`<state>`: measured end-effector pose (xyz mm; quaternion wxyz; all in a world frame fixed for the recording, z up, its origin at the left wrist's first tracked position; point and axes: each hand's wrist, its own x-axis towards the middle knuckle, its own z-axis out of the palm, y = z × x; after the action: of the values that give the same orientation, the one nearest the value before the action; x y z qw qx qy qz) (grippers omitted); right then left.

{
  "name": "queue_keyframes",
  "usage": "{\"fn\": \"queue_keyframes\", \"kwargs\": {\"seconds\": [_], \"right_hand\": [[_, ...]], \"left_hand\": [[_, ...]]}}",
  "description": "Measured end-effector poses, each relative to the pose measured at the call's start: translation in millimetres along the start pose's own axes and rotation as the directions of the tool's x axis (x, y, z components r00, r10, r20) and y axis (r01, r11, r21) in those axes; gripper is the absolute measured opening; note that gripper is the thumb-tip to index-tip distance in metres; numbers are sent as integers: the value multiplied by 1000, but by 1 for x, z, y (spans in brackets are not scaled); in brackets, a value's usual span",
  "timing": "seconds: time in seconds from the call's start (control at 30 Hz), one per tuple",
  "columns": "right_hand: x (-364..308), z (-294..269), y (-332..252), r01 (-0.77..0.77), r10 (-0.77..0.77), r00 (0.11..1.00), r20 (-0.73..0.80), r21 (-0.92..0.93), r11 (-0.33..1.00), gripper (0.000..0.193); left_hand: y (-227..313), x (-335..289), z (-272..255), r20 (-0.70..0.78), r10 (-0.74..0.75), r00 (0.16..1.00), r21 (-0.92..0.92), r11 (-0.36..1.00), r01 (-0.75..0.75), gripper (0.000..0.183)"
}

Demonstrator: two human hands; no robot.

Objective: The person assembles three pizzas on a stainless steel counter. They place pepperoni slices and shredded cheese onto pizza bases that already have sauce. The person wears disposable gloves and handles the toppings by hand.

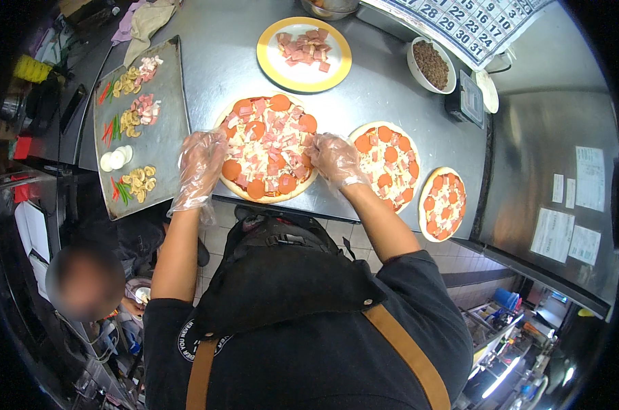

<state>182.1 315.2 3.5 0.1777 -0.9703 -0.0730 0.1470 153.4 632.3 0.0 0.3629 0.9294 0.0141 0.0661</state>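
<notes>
An uncooked pizza (268, 152) topped with pepperoni slices, chopped ham and pale cheese lies on the steel counter in front of me. At its left edge my left hand (203, 156), in a clear plastic glove, has its fingers curled on the rim. My right hand (336, 158), gloved the same way, is closed at the right edge, its fingertips partly hidden. Right of that hand lies a second topped pizza (386, 164), and a smaller third pizza (442, 205) sits beyond it near the counter's front edge.
A yellow-rimmed plate (267, 58) of chopped ham stands behind the pizza. At left, a metal tray (167, 147) bears several piles of cut toppings. A white bowl (431, 65) of brown crumbled topping and a lidded container (465, 99) stand back right. Another person (128, 236) is at lower left.
</notes>
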Motion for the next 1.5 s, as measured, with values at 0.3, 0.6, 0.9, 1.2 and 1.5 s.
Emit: {"fn": "queue_keyframes", "kwargs": {"seconds": [0.3,0.6,0.9,1.2,1.5], "right_hand": [[-12,-1,-32,223,-217,957,-193,11,975,21],[39,11,-45,487,-477,872,111,-303,820,23],[39,-12,-31,270,-279,960,39,152,951,31],[44,11,-41,577,-643,764,-52,-391,717,21],[44,-12,-25,40,-121,985,121,526,850,21]], "left_hand": [[1,-21,-11,-3,-92,996,-26,995,92,26],[15,-28,-23,-5,-98,995,-59,993,98,23],[-15,-44,-23,-65,-70,995,-45,997,67,22],[-11,-43,-21,-64,-64,996,-54,997,61,20],[-13,-44,-27,-85,-57,995,-47,997,53,17]]}}
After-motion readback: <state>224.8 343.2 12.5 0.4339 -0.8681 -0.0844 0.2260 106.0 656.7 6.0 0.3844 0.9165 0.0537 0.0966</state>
